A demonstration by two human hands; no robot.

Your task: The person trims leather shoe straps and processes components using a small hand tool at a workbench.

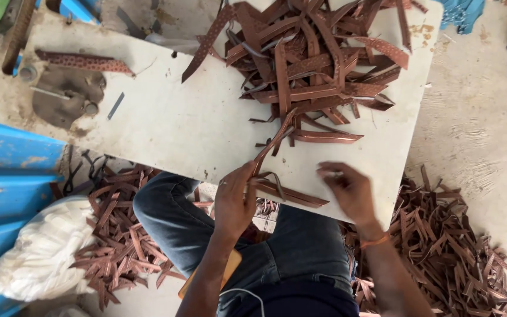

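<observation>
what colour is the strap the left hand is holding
Reddish brown, like the pile of straps behind it; the strap in the left hand shows best in the head view.

Bright, even daylight, soft shadows, sharp centre, slight blur at the edges.

Strap pile (312,64) on board (177,129), far side. Left hand (236,202) & right hand (350,191) at near edge, w/ strap (274,144) between. Scraps (447,246) on floor (482,135), both sides; bag (42,252) left.
</observation>
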